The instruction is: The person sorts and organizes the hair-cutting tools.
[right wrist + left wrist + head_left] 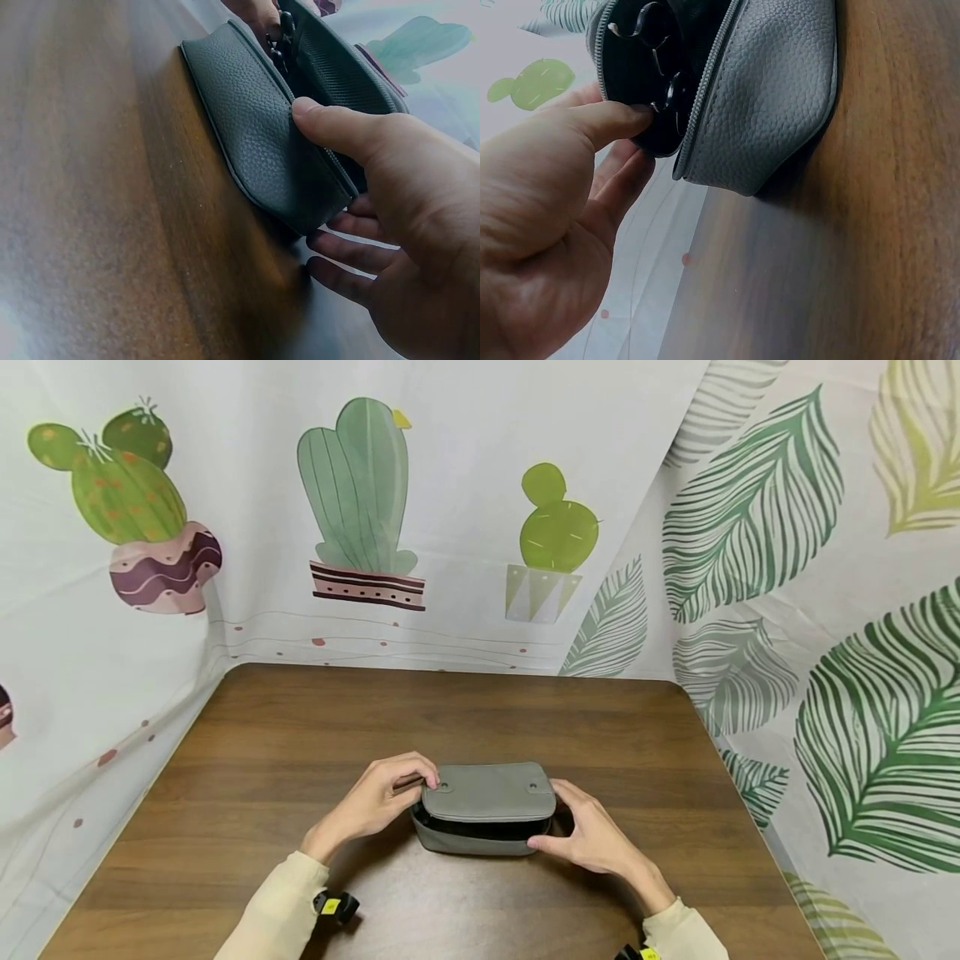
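Note:
A grey pebbled-leather zip case [487, 797] stands on the table with its lid partly raised and a dark gap along the front. My left hand [378, 797] pinches the lid's left edge; in the left wrist view the thumb is inside the rim and the fingers outside. With my right hand [592, 835] I hold the case's right end, thumb on the front rim by the zip [337, 169], fingers round the end. Glossy black curved pieces [676, 94] show inside the black interior; their kind cannot be told. Ribbed dark lining [334, 64] appears in the right wrist view.
The brown wooden table [300, 727] reaches back to a white curtain [465, 460] printed with cacti. A leaf-patterned curtain [750, 568] hangs along the right side. A black wrist camera [341, 907] with a yellow label is strapped at the left sleeve.

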A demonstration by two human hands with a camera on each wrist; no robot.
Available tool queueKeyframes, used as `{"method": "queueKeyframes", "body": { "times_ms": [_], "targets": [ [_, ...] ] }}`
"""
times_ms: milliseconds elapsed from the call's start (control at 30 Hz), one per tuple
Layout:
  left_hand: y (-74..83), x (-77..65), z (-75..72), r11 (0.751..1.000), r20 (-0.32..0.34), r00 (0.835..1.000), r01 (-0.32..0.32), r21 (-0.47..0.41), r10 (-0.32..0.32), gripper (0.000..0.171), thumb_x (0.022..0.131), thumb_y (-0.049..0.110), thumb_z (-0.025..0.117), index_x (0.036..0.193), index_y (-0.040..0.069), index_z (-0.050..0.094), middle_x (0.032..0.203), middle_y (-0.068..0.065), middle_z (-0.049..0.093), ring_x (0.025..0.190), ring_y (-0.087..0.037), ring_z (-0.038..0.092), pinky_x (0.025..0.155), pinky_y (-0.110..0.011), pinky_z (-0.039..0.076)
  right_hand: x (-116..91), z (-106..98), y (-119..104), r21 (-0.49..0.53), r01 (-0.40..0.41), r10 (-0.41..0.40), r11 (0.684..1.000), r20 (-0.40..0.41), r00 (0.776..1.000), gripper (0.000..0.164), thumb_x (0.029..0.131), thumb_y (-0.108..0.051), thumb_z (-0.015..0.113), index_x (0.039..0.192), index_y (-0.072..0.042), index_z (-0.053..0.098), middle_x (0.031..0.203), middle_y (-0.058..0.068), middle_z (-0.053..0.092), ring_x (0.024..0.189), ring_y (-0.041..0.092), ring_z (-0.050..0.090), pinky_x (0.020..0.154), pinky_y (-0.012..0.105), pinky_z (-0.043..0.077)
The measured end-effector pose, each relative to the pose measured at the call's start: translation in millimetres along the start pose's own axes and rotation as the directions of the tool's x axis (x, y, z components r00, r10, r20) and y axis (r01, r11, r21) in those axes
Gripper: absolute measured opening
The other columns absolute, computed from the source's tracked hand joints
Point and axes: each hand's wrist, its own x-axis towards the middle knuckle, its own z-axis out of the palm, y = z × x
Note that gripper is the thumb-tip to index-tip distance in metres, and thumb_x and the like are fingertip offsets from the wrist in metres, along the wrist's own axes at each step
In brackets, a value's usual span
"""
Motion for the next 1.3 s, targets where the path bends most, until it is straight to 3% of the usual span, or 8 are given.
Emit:
{"method": "queueKeyframes", "body": {
  "times_ms": [100, 233, 433, 633, 933, 1067, 1167, 1300],
  "targets": [
    [-5.6, -1.6, 0.4, 1.000, 0.010, 1.000, -0.022, -0.010, 0.022, 0.033, 0.081, -0.031, 0.060, 0.093, -0.001, 0.070, 0.103, -0.017, 0.070, 0.101, -0.025, 0.066, 0.097, -0.034, 0.055, 0.1, -0.8, -0.6, -0.011, -0.013, 0.013, 1.000, -0.008, 1.000, 0.093, 0.081, -0.058, 0.081, 0.148, -0.001, 0.053, 0.146, 0.009, 0.055, 0.130, 0.022, 0.052, 0.104, 0.051, 0.048],
    [-18.0, -5.6, 1.0, 0.999, 0.032, 0.999, -0.033, -0.006, 0.033, 0.036, 0.081, -0.029, 0.060, 0.093, 0.003, 0.071, 0.105, -0.013, 0.071, 0.102, -0.023, 0.066, 0.098, -0.026, 0.053, 1.4, -0.6, -0.3, -0.001, -0.001, 0.001, 1.000, -0.015, 1.000, 0.087, 0.080, -0.056, 0.082, 0.145, -0.006, 0.057, 0.142, 0.001, 0.057, 0.128, 0.016, 0.053, 0.103, 0.048, 0.049],
    [-27.5, -8.8, -0.5, 0.994, 0.072, 0.997, -0.038, 0.104, 0.031, 0.037, 0.082, -0.023, 0.065, 0.092, 0.011, 0.072, 0.107, -0.002, 0.072, 0.107, -0.015, 0.063, 0.097, -0.024, 0.051, 1.8, -0.4, 0.2, -0.002, -0.020, 0.020, 1.000, -0.013, 1.000, 0.085, 0.078, -0.057, 0.084, 0.143, -0.008, 0.059, 0.137, -0.007, 0.058, 0.124, 0.011, 0.054, 0.102, 0.044, 0.050],
    [-25.1, -7.7, -0.8, 0.981, 0.092, 0.995, -0.045, 0.190, 0.028, 0.035, 0.080, -0.023, 0.068, 0.088, 0.011, 0.073, 0.105, 0.000, 0.073, 0.108, -0.013, 0.063, 0.094, -0.030, 0.053, 0.6, 0.2, 0.4, -0.017, -0.021, 0.020, 1.000, -0.019, 1.000, 0.087, 0.078, -0.058, 0.083, 0.143, -0.005, 0.058, 0.138, -0.003, 0.059, 0.125, 0.016, 0.056, 0.103, 0.044, 0.050],
    [-7.3, -0.4, -0.7, 0.934, 0.146, 0.989, -0.047, 0.353, -0.006, 0.037, 0.080, -0.020, 0.063, 0.094, 0.012, 0.077, 0.104, 0.004, 0.071, 0.101, -0.008, 0.062, 0.078, -0.029, 0.057, 0.3, 0.6, 1.3, -0.032, -0.037, 0.037, 0.999, -0.009, 0.999, 0.090, 0.078, -0.060, 0.082, 0.145, -0.005, 0.057, 0.140, -0.001, 0.058, 0.124, 0.013, 0.055, 0.103, 0.043, 0.050],
    [1.7, 5.2, 2.1, 0.918, 0.104, 0.995, -0.039, 0.394, -0.003, 0.024, 0.087, -0.006, 0.067, 0.100, 0.011, 0.078, 0.107, 0.008, 0.069, 0.101, -0.008, 0.060, 0.079, -0.031, 0.056, -0.1, 1.4, 1.9, -0.029, -0.030, 0.030, 0.999, -0.013, 0.999, 0.091, 0.078, -0.061, 0.081, 0.144, -0.004, 0.057, 0.139, -0.001, 0.058, 0.122, 0.014, 0.057, 0.102, 0.043, 0.051],
    [5.4, 9.8, 6.5, 0.902, 0.081, 0.996, -0.017, 0.432, -0.020, 0.018, 0.093, 0.016, 0.073, 0.110, 0.012, 0.077, 0.115, 0.009, 0.066, 0.108, -0.008, 0.057, 0.086, -0.035, 0.055, -0.1, 1.6, 1.9, -0.032, -0.030, 0.030, 0.999, -0.016, 0.999, 0.092, 0.078, -0.062, 0.081, 0.145, -0.004, 0.057, 0.139, -0.001, 0.059, 0.125, 0.015, 0.055, 0.103, 0.044, 0.050],
    [7.2, 13.7, 14.3, 0.860, 0.115, 0.988, 0.027, 0.509, -0.099, 0.060, 0.088, 0.053, 0.075, 0.132, 0.013, 0.070, 0.134, 0.005, 0.058, 0.126, -0.011, 0.048, 0.102, -0.043, 0.049, -0.2, 1.6, 2.0, -0.034, -0.031, 0.030, 0.999, -0.010, 0.999, 0.092, 0.078, -0.062, 0.080, 0.145, -0.004, 0.057, 0.140, 0.000, 0.058, 0.125, 0.016, 0.055, 0.103, 0.045, 0.050]
  ]
}}
